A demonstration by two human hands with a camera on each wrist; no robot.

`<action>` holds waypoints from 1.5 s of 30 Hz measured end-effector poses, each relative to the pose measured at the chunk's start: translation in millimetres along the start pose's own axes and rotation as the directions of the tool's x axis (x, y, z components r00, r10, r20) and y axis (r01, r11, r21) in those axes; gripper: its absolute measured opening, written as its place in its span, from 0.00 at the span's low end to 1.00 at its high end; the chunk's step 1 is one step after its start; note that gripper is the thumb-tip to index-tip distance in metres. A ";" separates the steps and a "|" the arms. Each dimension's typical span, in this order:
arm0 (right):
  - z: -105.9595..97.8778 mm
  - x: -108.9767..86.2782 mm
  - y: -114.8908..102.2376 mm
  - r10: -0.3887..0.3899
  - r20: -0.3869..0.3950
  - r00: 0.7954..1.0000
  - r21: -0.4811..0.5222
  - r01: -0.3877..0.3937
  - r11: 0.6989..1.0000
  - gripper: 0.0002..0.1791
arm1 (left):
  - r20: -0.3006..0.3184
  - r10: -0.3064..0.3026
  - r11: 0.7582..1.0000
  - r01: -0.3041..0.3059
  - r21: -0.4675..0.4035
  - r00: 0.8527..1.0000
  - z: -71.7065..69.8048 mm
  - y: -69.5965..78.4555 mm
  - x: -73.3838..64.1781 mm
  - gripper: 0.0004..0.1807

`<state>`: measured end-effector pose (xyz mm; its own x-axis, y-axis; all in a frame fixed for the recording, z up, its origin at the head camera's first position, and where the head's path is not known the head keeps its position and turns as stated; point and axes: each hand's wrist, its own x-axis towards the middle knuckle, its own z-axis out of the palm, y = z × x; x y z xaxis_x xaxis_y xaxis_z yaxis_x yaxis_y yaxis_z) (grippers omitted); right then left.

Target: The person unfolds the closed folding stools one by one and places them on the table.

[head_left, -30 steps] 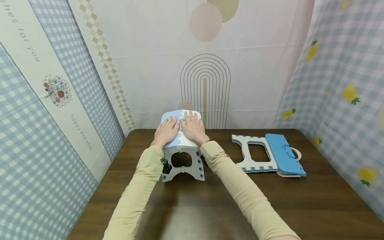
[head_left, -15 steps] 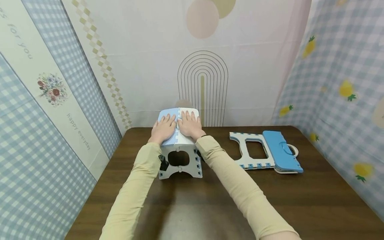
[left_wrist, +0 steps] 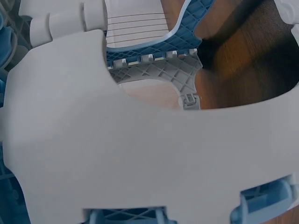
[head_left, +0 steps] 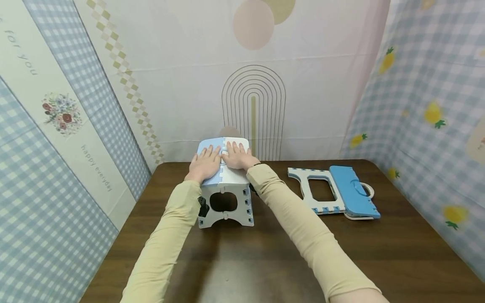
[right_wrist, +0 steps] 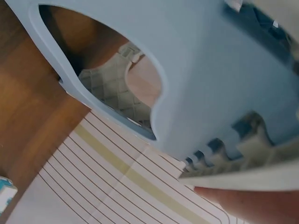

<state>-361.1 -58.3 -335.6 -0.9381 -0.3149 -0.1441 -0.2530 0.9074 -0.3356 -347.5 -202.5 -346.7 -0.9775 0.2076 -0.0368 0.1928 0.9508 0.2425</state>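
Note:
An unfolded step stool [head_left: 235, 176] with a light blue and white top stands upright on the table. My left hand [head_left: 205, 163] rests palm down on the blue half, its fingers straight. On the white half lies my right hand [head_left: 237, 157], also flat with fingers extended. The hands are side by side near the top's middle seam. In the left wrist view, a white leg panel [left_wrist: 117, 154] of the stool fills most of the picture and the hand is hidden. The right wrist view shows a light blue side panel [right_wrist: 196, 84] and part of the right hand at the lower right.
A second blue and white stool [head_left: 350, 189], folded flat with a carrying handle [head_left: 368, 190], lies on the dark wooden table [head_left: 288, 256] to the right. Patterned cloth hangs behind the table and along both sides.
The head view has shifted slightly. My right wrist has moved a little forward over the stool's top, its fingers turning slightly left. My left hand stays in place on the stool.

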 end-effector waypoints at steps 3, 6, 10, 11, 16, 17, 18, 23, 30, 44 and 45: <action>0.8 -0.7 2.3 -0.002 -0.040 0.999 -0.009 0.001 1.000 0.36 | -0.009 -0.006 1.000 0.006 -0.001 1.000 -1.8 3.0 0.9 0.31; 2.6 -1.3 5.5 0.004 -0.094 0.996 -0.019 -0.006 1.000 0.36 | -0.028 -0.010 1.000 0.010 -0.020 1.000 -2.5 7.0 3.0 0.31; 4.4 -1.1 14.2 0.013 -0.218 0.976 0.018 -0.009 1.000 0.36 | -0.101 -0.006 0.996 -0.003 -0.085 0.995 -1.3 14.0 7.8 0.30; 4.2 -1.6 17.2 0.012 -0.261 0.965 0.045 0.000 0.999 0.36 | -0.130 -0.005 0.994 -0.009 -0.106 0.992 -1.1 16.0 8.2 0.30; 1.2 -14.1 36.5 -0.013 -0.438 0.899 0.149 0.087 0.985 0.37 | -0.295 0.041 0.980 -0.096 -0.174 0.955 0.9 34.8 -0.4 0.29; 1.5 -19.5 41.3 -0.019 -0.451 0.893 0.154 0.099 0.983 0.37 | -0.319 0.061 0.972 -0.129 -0.197 0.946 2.5 41.7 -5.2 0.29; 2.1 -25.8 46.2 -0.031 -0.458 0.889 0.153 0.114 0.982 0.37 | -0.342 0.089 0.961 -0.171 -0.217 0.935 4.9 49.7 -10.9 0.29; 12.6 -69.1 72.4 -0.112 -0.448 0.887 0.113 0.180 0.977 0.38 | -0.487 0.259 0.881 -0.411 -0.236 0.834 31.3 96.8 -45.9 0.29; 20.1 -112.2 120.7 -0.078 -0.525 0.847 0.029 0.109 0.994 0.38 | -0.732 0.322 0.807 -0.579 -0.120 0.600 71.1 147.9 -66.5 0.25; 15.0 -155.9 279.8 0.222 -0.436 0.872 0.231 -0.130 0.964 0.41 | -0.237 0.514 0.797 -0.561 -0.224 0.825 131.0 185.4 -39.6 0.30; 13.2 -158.4 288.3 0.233 -0.428 0.873 0.241 -0.138 0.961 0.41 | -0.231 0.512 0.799 -0.558 -0.226 0.827 133.6 187.4 -37.7 0.30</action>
<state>-282.3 249.5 -421.8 -0.9793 0.0553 0.1945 -0.0567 0.8479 -0.5271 -263.1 -1.4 -429.4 -0.7297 0.6056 0.3176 0.6797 0.5916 0.4336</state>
